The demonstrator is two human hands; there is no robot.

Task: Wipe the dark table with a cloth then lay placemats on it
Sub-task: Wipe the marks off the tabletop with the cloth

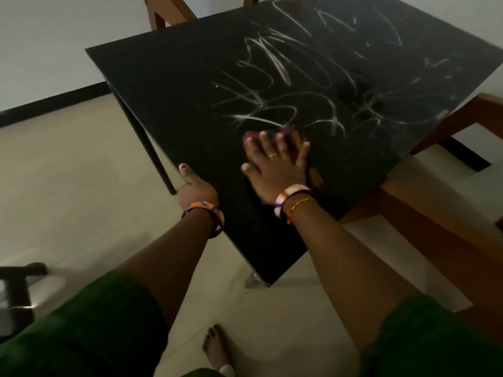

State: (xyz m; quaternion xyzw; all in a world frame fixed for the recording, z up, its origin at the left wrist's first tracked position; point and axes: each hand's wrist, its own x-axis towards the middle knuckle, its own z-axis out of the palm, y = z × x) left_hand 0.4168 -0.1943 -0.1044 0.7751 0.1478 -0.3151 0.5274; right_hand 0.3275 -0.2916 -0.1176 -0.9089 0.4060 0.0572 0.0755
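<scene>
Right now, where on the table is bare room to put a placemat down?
Nothing stands on the table. Bare room: the left strip from the far-left corner to the left hand, and the scribbled middle beyond the right hand. Only the near edge is crowded, by both hands and the cloth.

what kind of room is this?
Probably a home dining area: a dark table with wooden chairs pushed in, a tiled floor, and a bare foot.
</scene>
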